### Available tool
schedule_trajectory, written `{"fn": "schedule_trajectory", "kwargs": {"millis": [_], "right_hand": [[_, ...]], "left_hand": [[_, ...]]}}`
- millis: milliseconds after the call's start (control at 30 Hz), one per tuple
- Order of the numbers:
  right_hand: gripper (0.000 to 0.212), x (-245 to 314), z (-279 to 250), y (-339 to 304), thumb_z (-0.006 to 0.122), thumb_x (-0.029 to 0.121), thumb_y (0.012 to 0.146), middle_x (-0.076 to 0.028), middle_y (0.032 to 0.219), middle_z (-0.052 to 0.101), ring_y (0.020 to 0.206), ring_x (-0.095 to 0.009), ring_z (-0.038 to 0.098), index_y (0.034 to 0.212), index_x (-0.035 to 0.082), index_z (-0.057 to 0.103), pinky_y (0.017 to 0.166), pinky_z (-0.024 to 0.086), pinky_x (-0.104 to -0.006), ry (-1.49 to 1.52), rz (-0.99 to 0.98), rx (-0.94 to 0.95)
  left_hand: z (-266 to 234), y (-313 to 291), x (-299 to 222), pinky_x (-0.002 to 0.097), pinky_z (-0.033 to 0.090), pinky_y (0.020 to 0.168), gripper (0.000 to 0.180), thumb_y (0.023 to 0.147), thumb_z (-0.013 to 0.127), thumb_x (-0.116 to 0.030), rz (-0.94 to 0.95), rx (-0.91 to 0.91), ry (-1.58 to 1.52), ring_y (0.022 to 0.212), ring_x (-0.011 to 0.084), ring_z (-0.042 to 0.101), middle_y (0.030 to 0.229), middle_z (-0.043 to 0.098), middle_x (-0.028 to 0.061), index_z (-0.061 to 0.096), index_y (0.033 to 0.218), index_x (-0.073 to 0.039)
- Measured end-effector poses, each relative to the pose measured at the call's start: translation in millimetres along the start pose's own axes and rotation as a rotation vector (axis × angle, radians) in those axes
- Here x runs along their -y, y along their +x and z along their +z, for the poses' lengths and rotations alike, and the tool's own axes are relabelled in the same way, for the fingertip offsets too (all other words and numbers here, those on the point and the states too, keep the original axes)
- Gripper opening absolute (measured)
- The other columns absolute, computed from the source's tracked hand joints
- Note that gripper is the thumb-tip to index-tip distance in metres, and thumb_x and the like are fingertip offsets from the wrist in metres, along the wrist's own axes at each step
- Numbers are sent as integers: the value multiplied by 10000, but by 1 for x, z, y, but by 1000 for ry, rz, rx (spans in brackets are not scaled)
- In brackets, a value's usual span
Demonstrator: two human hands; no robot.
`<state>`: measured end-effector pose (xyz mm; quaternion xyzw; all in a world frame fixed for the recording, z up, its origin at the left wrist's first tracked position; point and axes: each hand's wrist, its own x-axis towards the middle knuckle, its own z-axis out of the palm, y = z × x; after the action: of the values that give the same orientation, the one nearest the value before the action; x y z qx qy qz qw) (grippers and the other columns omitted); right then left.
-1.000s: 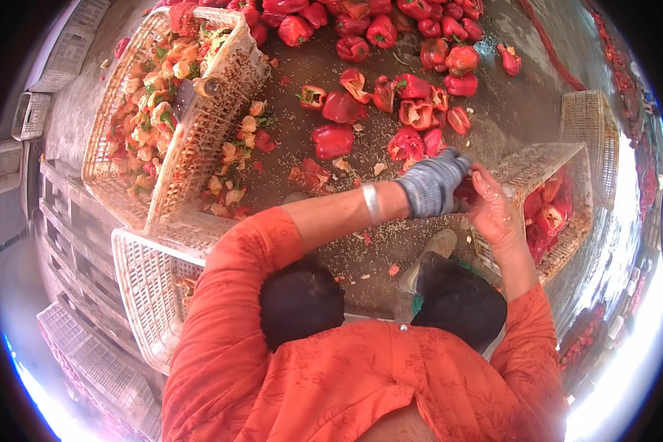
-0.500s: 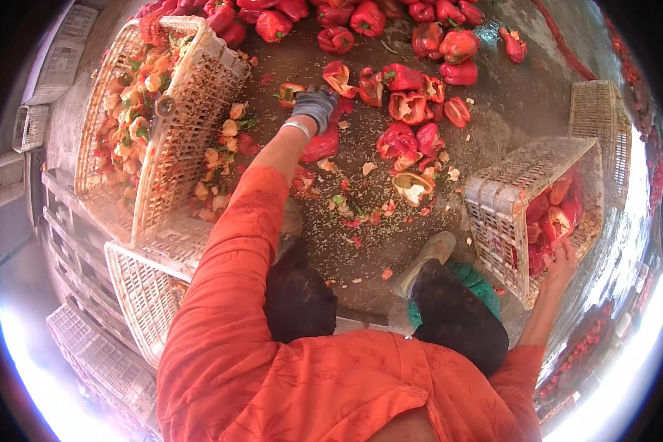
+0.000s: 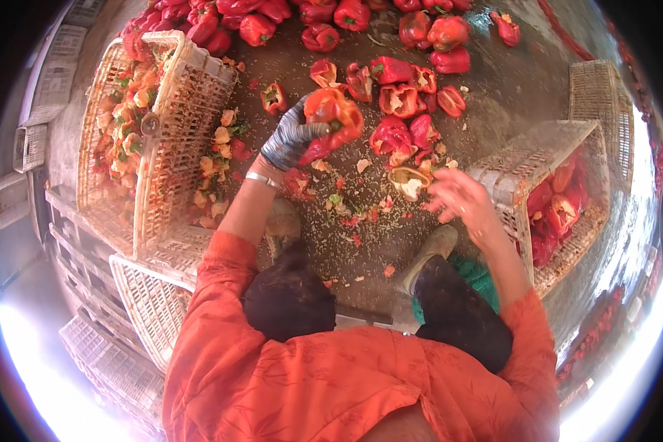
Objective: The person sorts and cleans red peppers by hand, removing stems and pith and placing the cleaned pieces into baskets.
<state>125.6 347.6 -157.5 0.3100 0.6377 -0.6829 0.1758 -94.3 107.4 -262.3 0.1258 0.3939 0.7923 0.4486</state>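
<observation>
My left hand (image 3: 291, 140), in a grey glove, grips a red bell pepper (image 3: 336, 118) raised above the floor. The pepper's hollow, green-tinged side faces right. To its right hangs my bare right hand (image 3: 460, 197), fingers spread and holding nothing, a little blurred. Just left of that hand lies a cut pepper piece (image 3: 409, 179) with a pale inside. Several opened red peppers (image 3: 399, 101) rest on the floor beyond both hands. The tilted crate (image 3: 497, 166) at my right has red pepper pieces (image 3: 563, 214) inside.
A large crate (image 3: 188, 96) of pepper cores (image 3: 129, 121) stands at the left, loose cores (image 3: 215, 158) beside it. Whole red peppers (image 3: 258, 28) are heaped at the far side. Seeds and scraps (image 3: 353, 217) litter the floor near my shoes. Another crate (image 3: 600, 96) stands far right.
My left hand has lifted a red pepper off the floor. My right hand has left the right crate's mouth and moved left, toward the middle.
</observation>
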Motion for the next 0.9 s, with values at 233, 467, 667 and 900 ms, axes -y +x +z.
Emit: {"fn": "schedule_trajectory", "kwargs": {"millis": [233,467,667,900], "right_hand": [[433,49,66,37,557,329,891,-103,1001,603,818,-228,642,1197,34,475,600,522,-317,341,54,211],[344,28,74,29,609,178,854,-61,990,629,814,-206,653,1165,64,520,627,533,-311,548,20,103],[387,22,76,48,578,-9,782,-53,975,605,852,-150,612,1165,36,544,673,510,-265,211,-181,-84],[264,0,80,66,559,118,809,-76,922,624,814,-179,635,1060,40,580,668,546,-335,356,109,-144]], "left_hand": [[65,-29,-12,338,433,969,941,596,843,-133,5,135,-47,1153,209,514,1255,526,92,324,1374,-30],[86,-41,-13,358,340,1043,1087,554,866,-244,58,195,29,1253,209,404,1338,442,84,237,1415,-35],[87,-37,-5,320,358,1007,797,733,752,-231,-49,101,201,1166,182,457,1277,475,82,331,1375,-21],[82,-24,36,291,399,966,665,749,709,-61,-16,-169,205,1116,173,484,1222,504,79,388,1329,-8]]}}
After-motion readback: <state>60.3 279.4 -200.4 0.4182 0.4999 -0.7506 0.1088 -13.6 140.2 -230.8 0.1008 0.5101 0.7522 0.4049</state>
